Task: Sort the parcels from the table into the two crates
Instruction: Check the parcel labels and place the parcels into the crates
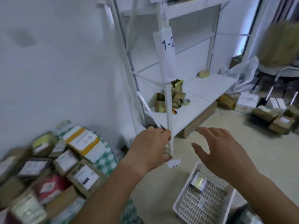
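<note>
Parcels (61, 165) piled on the table at left; both hands out ahead.
Left hand (150, 146) curls near the shelf post (169, 110), grip unclear; right hand (224, 151) spread above the white crate (179, 206), one parcel inside.

Parcels left, crate right, shelf beyond

The parcels (53, 172) lie heaped at near left on the tabletop (106, 159); the crate (203, 198) sits near right, one parcel (198, 182) in it; the shelf (191, 101) stands far behind.

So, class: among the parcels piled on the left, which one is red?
The red parcel with a white diamond label, low in the pile; its neighbours are brown cardboard with white labels.
</note>
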Demonstrator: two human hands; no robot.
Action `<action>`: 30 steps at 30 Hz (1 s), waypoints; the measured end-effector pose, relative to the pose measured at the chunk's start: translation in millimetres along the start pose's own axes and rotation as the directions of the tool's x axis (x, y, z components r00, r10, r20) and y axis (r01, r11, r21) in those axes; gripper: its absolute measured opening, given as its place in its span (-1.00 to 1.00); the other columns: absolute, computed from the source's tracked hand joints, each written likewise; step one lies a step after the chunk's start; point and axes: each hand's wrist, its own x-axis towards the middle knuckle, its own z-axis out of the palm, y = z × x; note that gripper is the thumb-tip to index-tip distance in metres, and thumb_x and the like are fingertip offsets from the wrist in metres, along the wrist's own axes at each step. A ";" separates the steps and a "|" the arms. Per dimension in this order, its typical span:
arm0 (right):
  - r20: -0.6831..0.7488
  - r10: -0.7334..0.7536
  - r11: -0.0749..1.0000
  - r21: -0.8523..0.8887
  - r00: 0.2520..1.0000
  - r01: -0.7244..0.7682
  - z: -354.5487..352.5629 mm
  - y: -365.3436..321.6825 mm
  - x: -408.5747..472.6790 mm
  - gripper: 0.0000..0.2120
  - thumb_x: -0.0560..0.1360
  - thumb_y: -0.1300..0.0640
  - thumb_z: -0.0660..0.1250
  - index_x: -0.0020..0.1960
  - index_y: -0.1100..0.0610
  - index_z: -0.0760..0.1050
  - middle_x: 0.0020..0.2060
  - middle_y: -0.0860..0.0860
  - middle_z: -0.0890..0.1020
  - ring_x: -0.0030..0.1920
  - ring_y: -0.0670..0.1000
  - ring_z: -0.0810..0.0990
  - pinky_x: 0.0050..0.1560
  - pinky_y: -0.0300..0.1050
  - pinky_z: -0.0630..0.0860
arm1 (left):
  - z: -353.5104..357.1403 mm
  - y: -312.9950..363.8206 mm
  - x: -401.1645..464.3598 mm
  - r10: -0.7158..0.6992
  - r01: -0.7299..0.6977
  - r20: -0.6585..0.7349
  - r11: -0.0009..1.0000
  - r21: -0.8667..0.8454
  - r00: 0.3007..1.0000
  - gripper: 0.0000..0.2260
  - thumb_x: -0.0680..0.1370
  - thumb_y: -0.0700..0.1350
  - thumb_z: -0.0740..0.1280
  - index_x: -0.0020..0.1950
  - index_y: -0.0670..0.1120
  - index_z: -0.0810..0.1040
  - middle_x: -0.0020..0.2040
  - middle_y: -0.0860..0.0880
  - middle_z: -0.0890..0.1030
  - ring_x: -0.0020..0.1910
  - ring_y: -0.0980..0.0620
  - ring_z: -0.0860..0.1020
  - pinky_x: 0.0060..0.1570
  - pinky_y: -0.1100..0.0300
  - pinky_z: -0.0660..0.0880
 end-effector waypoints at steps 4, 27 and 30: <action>0.013 -0.106 0.978 0.181 0.994 0.102 0.0 -31.7 -22.5 -0.54 0.53 -0.08 0.41 0.38 0.04 0.52 0.18 0.01 0.68 0.19 0.13 0.60 0.10 -0.02 0.52 | -10.9 -3.7 -84.6 -0.236 0.227 -0.067 0.966 -0.121 0.969 -0.69 0.49 0.18 0.48 0.12 0.12 0.49 -0.03 0.17 0.49 0.02 0.07 0.44 -0.14 0.15 0.35; 0.250 -0.737 0.661 0.466 0.629 0.589 65.2 -340.4 -145.3 -0.50 0.59 -0.16 0.31 0.48 -0.04 0.40 0.34 -0.05 0.56 0.34 0.01 0.46 0.30 -0.08 0.43 | 2.6 -51.5 -509.4 -0.914 0.851 -0.059 0.396 -0.345 0.402 -0.67 0.49 0.24 0.50 0.16 0.19 0.52 0.03 0.26 0.53 0.08 0.24 0.47 0.06 0.21 0.52; 0.255 -0.774 0.623 0.466 0.579 0.628 81.4 -407.1 -163.0 -0.50 0.58 -0.17 0.32 0.46 -0.04 0.41 0.32 -0.06 0.56 0.31 0.01 0.48 0.29 -0.04 0.47 | 1.6 -87.1 -563.4 -0.934 0.863 -0.061 0.349 -0.366 0.352 -0.67 0.49 0.22 0.50 0.17 0.17 0.52 0.03 0.25 0.53 0.08 0.21 0.46 0.06 0.21 0.51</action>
